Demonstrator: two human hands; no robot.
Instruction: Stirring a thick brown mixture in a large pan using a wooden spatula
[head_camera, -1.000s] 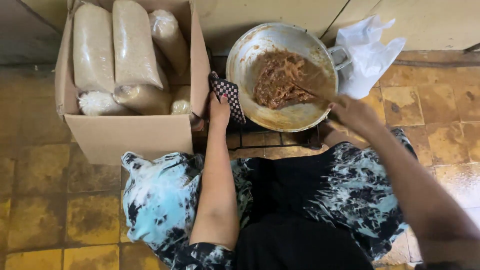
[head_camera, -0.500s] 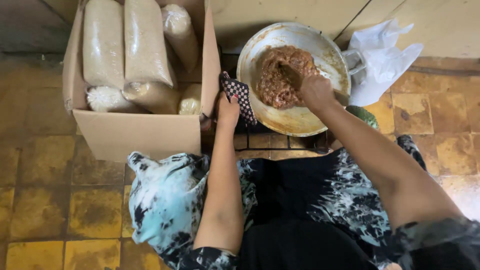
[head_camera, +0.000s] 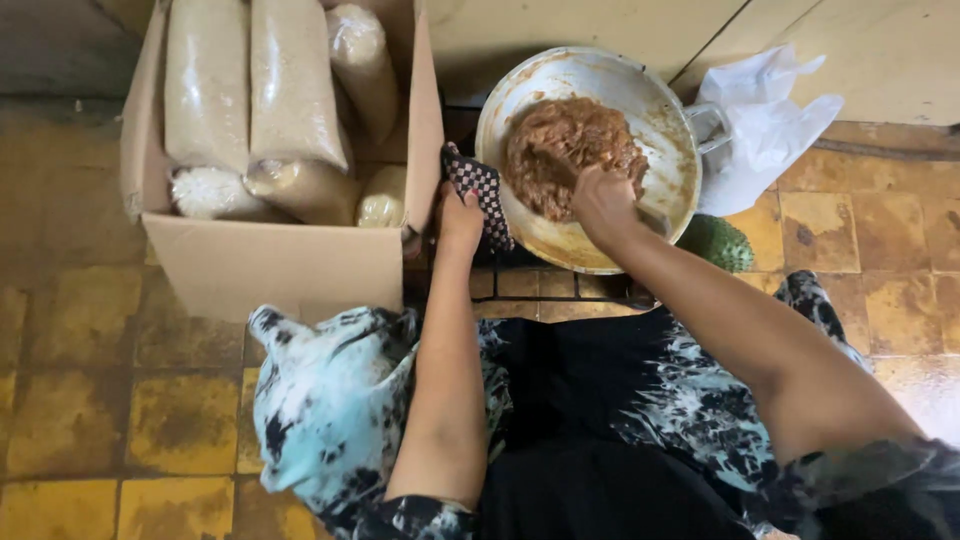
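Observation:
A wide metal pan (head_camera: 668, 120) sits on a low stand on the floor in front of me, holding a brown mashed mixture (head_camera: 560, 150). My left hand (head_camera: 460, 215) grips the pan's left rim through a checkered cloth (head_camera: 482, 190). My right hand (head_camera: 602, 205) is closed inside the pan at the mixture's near edge, apparently around a utensil handle that I cannot see clearly.
A cardboard box (head_camera: 275, 265) at the left holds several long plastic bags of pale grain (head_camera: 295, 90). A white plastic bag (head_camera: 765, 125) lies right of the pan, with a green bumpy object (head_camera: 722, 243) below it. Yellow floor tiles (head_camera: 110, 420) surround my patterned knees.
My right hand moved from the pan's right rim leftward into the pan and down to the mixture's near edge. The mixture looks more gathered. My left hand stayed on the cloth.

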